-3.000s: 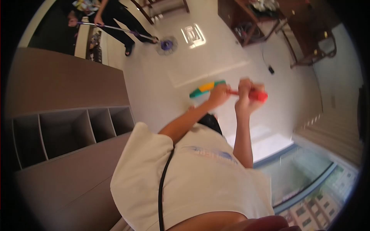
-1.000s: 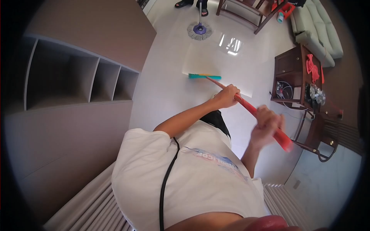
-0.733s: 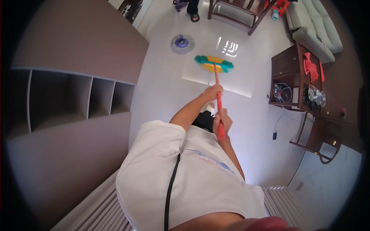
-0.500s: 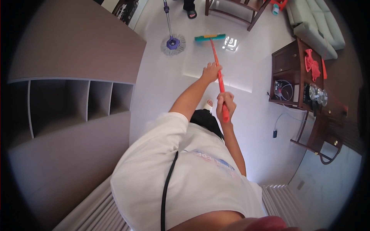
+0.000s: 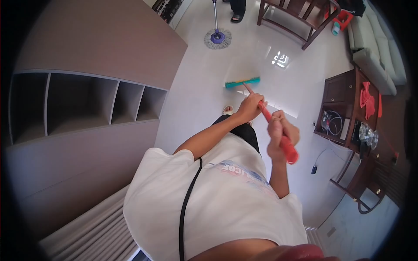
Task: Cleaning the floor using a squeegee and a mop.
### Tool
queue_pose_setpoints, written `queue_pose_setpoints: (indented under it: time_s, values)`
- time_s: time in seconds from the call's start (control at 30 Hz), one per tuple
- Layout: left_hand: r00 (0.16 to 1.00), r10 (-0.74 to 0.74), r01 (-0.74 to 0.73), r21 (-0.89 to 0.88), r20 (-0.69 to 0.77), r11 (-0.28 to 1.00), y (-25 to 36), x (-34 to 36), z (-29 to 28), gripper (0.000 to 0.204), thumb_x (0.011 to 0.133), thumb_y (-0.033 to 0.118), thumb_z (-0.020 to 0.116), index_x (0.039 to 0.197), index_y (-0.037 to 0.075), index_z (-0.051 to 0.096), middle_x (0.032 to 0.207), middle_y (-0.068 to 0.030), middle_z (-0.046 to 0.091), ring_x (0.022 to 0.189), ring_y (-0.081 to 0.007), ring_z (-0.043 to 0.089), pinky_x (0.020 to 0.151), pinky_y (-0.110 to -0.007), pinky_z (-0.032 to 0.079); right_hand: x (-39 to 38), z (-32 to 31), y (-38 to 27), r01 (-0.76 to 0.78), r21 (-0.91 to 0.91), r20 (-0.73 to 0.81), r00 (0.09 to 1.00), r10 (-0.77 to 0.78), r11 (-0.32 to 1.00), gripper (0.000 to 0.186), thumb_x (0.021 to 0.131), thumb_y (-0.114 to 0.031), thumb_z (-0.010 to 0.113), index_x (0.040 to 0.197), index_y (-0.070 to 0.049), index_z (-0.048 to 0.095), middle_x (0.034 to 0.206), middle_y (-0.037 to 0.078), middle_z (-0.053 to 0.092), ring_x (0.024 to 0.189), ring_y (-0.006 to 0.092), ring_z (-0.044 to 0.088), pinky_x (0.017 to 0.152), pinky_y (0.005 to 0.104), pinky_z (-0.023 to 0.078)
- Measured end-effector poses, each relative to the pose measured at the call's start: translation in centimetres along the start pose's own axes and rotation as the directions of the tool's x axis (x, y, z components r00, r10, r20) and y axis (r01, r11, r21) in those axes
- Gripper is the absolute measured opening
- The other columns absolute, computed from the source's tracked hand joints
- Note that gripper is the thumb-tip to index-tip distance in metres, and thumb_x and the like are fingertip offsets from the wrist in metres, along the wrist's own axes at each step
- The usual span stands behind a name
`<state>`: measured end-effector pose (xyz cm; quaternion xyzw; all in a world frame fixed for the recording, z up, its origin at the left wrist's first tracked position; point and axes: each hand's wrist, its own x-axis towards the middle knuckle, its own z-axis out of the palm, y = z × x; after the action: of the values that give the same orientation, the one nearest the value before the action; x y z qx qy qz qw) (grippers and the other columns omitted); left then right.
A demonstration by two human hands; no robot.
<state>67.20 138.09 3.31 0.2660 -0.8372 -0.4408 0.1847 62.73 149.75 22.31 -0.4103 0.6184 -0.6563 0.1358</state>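
Holding the broom (image 5: 264,112) two-handed, you have your left grip (image 5: 251,108) closed round the handle partway down and your right grip (image 5: 283,130) clamped near its thick end. The head (image 5: 242,82) lies ahead of you, just beyond your left foot (image 5: 227,110); whether the bristles press on the floor (image 5: 187,108) you can't tell from this angle.

A long forward push could run the head into the mop (image 5: 217,38), which stands beyond it and slightly left, or reach the other person's foot (image 5: 236,18) near it. Pulling back too close could catch your own sandal. To your right, a plug (image 5: 314,170) and its cable (image 5: 326,150) lie on the floor, so a wide stroke that way could snag them. If your left grip loosens, the head could twist and skip.

As for edges, the shelf (image 5: 104,156) makes a hard border on your left, the chair (image 5: 313,38) puts its legs ahead on the right, and the sideboard (image 5: 342,89) bounds the right side. Your best room seems to be the stretch between shelf and sideboard, mostly right of the head; short strokes there should suit.
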Motion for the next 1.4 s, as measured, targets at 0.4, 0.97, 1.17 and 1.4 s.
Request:
queue_pose_setpoints:
  time_s: [0.4,0.97,1.17,1.4]
  values:
    - [0.982,-0.162,0.176,0.153,-0.095,0.972,-3.3,-1.8,-10.4,0.014,0.073,0.019,0.059,0.068,0.007,0.052,0.078,-0.0089,0.059,0.080,-0.0310,0.057,0.064,-0.040,0.047,4.4,9.1,2.3,0.053,0.289,0.267,0.955,-0.133,0.956,0.026,0.079,-0.001,0.057,0.058,0.002,0.042,0.055,0.010,0.042,0.048,0.0211,0.041,0.051,0.0308,0.040]
    - [0.895,-0.352,0.398,0.133,-0.274,0.908,-9.8,-0.1,-18.3,0.006,0.075,0.016,0.060,0.074,0.011,0.061,0.080,-0.0082,0.065,0.080,-0.0329,0.063,0.067,-0.047,0.048,7.9,18.8,4.4,0.019,0.384,0.335,0.929,-0.158,0.923,0.036,0.092,-0.013,0.051,0.061,-0.004,0.036,0.053,0.003,0.042,0.057,0.0138,0.040,0.065,0.0282,0.040]
    - [0.809,-0.481,0.557,0.180,-0.336,0.811,-17.7,-4.8,-17.2,0.005,0.078,0.016,0.059,0.082,0.013,0.056,0.089,-0.0082,0.061,0.084,-0.0350,0.062,0.068,-0.049,0.048,3.5,19.7,11.9,-0.085,0.192,0.578,0.815,-0.043,0.978,0.022,0.087,-0.010,0.052,0.069,0.002,0.051,0.069,0.011,0.054,0.062,0.0216,0.054,0.059,0.0299,0.043]
    - [0.713,-0.467,0.600,0.112,-0.522,0.792,-21.0,-4.6,-13.9,0.007,0.080,0.011,0.053,0.086,0.012,0.051,0.091,-0.0104,0.059,0.089,-0.0364,0.058,0.069,-0.049,0.047,1.9,17.0,14.3,-0.067,0.204,0.673,0.734,-0.090,0.977,0.017,0.091,-0.006,0.049,0.075,0.001,0.053,0.077,0.010,0.060,0.067,0.0192,0.055,0.064,0.0275,0.045]
